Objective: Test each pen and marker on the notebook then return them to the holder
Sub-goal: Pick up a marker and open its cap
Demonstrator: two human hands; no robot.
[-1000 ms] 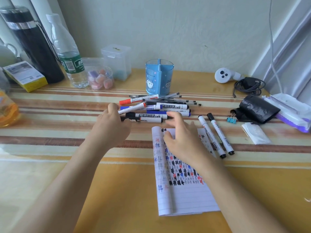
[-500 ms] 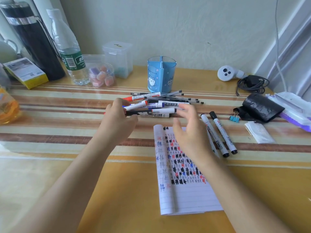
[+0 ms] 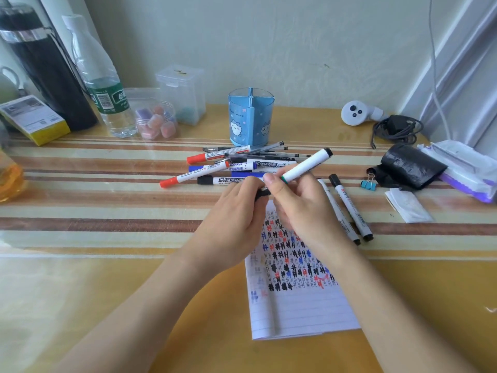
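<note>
Over the 12 o'clock edge of the notebook point(image 3: 298, 308), mid-desk, both hands meet on one white marker point(image 3: 305, 165). The right hand point(image 3: 301, 211) pinches the barrel between thumb and curled fingers, and the marker's black tail end points up toward 1 o'clock. The left hand point(image 3: 234, 222) has its fingers curled round a black cap point(image 3: 263, 193) at the marker's lower end. Can't tell whether the cap is off yet, since the right thumb hides the joint. Step in hand, as I read it: uncapping this marker to test it. The notebook lies flat at 6 o'clock of the hands. Its upper page is packed with black, red and blue hash marks, with bare lines lower down. The holder point(image 3: 251, 119), a blue cup with dividers, stands at 12 o'clock near the wall, and no pens show in it. Between it and the hands lies a pile of pens and markers point(image 3: 228, 168), loose on the table. Two markers point(image 3: 349, 211) lie side by side at 3 o'clock of the notebook, just beside its edge, with a blue binder clip point(image 3: 369, 183) further out at 2 o'clock. Next move likely calls for pulling the cap clear, swinging the tip down, and scribbling on the page below the existing marks. After that comes recapping. Most of the returning seems not yet done.
</note>
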